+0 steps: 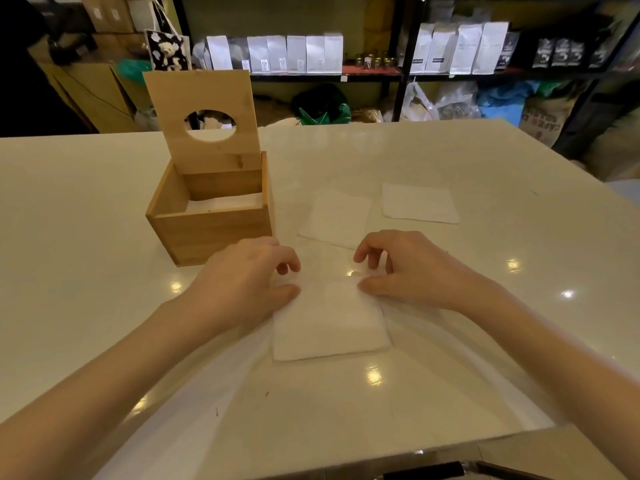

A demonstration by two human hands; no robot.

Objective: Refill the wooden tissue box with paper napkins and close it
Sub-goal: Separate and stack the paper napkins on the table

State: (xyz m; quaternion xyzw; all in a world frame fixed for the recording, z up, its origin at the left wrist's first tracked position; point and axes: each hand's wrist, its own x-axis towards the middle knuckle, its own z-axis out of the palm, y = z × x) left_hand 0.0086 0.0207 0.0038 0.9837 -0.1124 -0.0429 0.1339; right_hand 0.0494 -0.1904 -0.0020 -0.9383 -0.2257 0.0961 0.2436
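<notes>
The wooden tissue box (pixel 207 230) stands left of centre on the table. Its lid (pixel 204 98), with a round hole, is raised upright at the back, and white napkins (pixel 225 203) lie inside. A white napkin stack (pixel 329 323) lies in front of me. My left hand (pixel 246 278) rests on its far left corner and my right hand (pixel 401 268) on its far right corner, thumbs and fingers pinching at the top edge. Two more napkin stacks, one (pixel 337 218) and another (pixel 419 203), lie flat further back.
The glossy white table (pixel 104 306) ends at a near edge low in the view. Behind it stand black shelves (pixel 398 74) with white and dark bags, cardboard boxes at the left, and sacks on the floor.
</notes>
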